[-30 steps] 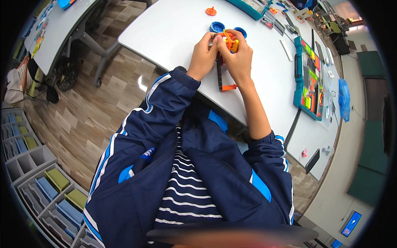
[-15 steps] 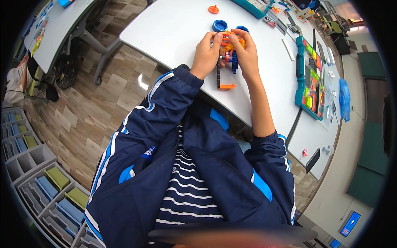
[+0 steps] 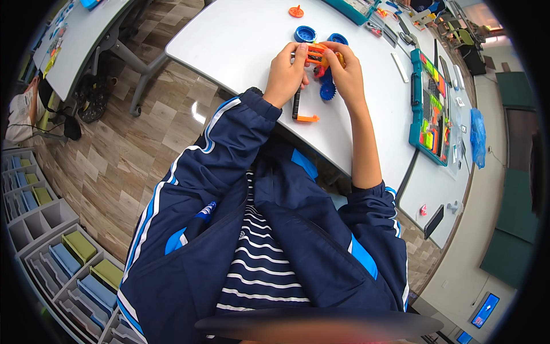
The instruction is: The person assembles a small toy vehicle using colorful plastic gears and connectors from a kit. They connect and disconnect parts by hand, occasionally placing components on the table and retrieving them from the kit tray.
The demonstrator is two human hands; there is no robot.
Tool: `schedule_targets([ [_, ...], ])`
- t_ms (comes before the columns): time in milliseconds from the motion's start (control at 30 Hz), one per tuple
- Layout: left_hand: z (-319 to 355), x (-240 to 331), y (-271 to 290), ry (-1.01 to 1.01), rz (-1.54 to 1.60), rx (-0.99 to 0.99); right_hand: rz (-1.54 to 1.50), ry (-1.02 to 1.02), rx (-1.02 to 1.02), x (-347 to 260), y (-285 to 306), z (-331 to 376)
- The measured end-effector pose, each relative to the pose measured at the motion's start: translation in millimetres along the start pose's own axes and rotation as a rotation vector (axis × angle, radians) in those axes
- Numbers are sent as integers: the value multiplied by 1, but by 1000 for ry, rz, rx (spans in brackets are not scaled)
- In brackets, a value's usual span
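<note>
Between both hands, just above the white table, is a plastic toy model built of orange, red, black and blue pieces. My left hand is closed on its left side, with the thumb against an orange slotted piece. On the other side my right hand grips the model near its yellow-orange parts, thumb and fingers bent round it. A blue gear hangs below, beside the right palm. A black bar with an orange end piece sticks out toward me. My fingers hide the model's middle.
Two blue wheels and an orange disc lie beyond my hands on the white table. To the right stands an open teal case of colourful parts. Grey storage bins stand at the lower left.
The model has turned slightly in my hands. Its black bar has swung a little left, and the blue gear now shows its toothed face more. The right-hand blue wheel is less covered.
</note>
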State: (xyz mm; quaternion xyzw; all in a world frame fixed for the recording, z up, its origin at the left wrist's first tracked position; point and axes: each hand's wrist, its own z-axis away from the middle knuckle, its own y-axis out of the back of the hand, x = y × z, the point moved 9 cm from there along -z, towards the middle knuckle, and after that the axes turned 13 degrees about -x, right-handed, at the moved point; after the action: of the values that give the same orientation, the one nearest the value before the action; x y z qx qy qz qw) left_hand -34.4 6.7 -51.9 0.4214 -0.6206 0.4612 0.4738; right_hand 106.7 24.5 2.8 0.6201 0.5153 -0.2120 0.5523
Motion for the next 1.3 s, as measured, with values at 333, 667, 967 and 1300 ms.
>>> schedule_targets([
  [333, -1, -8, -1, 87, 95, -24, -250, -95, -141, 3, -26, 1],
  [667, -4, -3, -4, 56, -8, -43, -28, -159, -91, 11, -26, -2],
  [967, -6, -8, -16, 103, 307, -196, -252, -100, -64, 14, -29, -2],
  [1300, -6, -8, -17, 100, 254, -150, 269, -71, 85, -24, -16, 3],
])
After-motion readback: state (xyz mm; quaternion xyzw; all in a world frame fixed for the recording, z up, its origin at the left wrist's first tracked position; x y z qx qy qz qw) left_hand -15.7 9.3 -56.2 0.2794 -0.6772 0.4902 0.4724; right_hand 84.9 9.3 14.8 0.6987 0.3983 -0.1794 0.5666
